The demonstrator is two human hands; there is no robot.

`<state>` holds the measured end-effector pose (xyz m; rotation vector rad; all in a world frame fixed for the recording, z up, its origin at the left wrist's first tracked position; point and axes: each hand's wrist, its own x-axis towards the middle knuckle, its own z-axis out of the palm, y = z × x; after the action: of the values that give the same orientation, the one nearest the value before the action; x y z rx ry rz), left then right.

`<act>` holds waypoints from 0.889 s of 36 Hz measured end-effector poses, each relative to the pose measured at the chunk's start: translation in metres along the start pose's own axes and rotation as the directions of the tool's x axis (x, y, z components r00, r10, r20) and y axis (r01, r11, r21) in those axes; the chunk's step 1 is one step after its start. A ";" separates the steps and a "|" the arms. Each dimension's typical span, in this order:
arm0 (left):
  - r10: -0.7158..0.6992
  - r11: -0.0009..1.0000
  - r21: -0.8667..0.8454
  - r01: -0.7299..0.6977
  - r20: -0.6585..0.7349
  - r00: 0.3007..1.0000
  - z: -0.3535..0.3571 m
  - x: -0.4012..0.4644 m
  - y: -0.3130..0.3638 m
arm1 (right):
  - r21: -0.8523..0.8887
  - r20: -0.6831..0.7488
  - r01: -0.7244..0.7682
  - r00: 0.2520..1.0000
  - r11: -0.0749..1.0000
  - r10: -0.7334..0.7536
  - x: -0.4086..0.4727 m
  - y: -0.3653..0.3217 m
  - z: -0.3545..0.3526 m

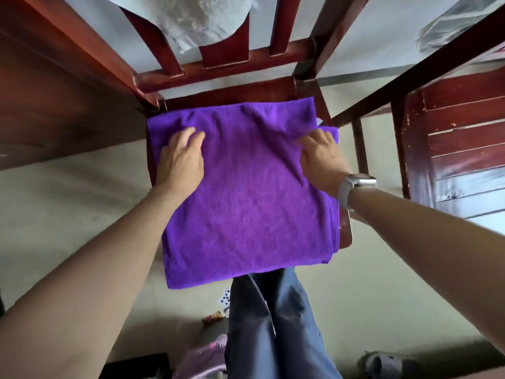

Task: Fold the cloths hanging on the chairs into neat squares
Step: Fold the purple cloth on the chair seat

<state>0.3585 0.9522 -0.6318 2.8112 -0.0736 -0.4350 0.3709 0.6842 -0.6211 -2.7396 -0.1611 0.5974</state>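
A purple cloth [246,198] lies folded in layers on the seat of a dark red wooden chair [226,69], its near edge hanging over the seat's front. My left hand [181,157] rests flat on the cloth's far left part, fingers spread. My right hand [322,160], with a watch on the wrist, presses on the cloth near its right edge, fingers curled into a bunched fold there. Stacked layer edges show along the cloth's right side.
A table with a glass top [382,36] stands behind the chair. A red wooden cabinet [459,149] is at the right. My legs in blue trousers [273,324] are below the seat. Small litter and a pink bag [202,359] lie on the floor.
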 end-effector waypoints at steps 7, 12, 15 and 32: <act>-0.049 0.994 0.096 0.047 0.014 0.999 -0.011 0.035 -0.012 | -0.102 -0.025 0.004 1.000 0.995 -0.006 0.045 -0.002 -0.019; -0.154 0.972 0.173 0.157 -0.030 0.988 -0.014 0.042 -0.022 | -0.101 -0.006 -0.032 0.999 0.994 0.032 0.071 -0.003 -0.019; -0.155 0.969 0.194 0.154 -0.007 0.988 -0.021 0.047 -0.022 | -0.162 -0.036 -0.075 0.997 0.984 0.070 0.077 -0.009 -0.019; -0.005 0.957 -0.207 0.203 0.687 0.726 -0.069 -0.038 -0.009 | 0.234 0.654 -0.163 0.756 0.959 -0.031 -0.029 0.035 -0.074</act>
<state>0.3431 0.9842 -0.5602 2.2447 -0.0043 -1.3831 0.3777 0.6240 -0.5583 -2.1585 -0.1258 1.4694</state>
